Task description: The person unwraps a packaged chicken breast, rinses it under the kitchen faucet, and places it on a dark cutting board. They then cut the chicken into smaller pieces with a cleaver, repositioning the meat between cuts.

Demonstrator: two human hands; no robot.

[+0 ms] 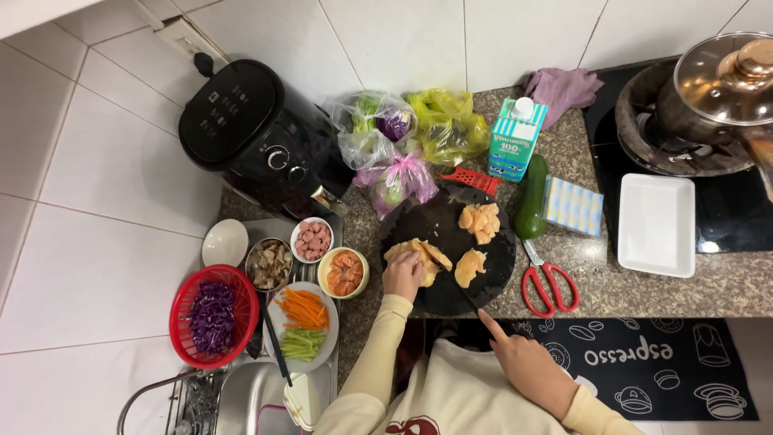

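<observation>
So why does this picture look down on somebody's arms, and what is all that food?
There is no machine here. A person wears a camera on their head, so you see what they see when they look down at a kitchen counter. Their left hand presses on a piece of raw chicken on a round black cutting board. Their right hand holds a knife with one finger stretched along it. Nearby lie red scissors, a red basket of purple cabbage, a plate of carrot sticks, a milk carton and a white dish.
</observation>
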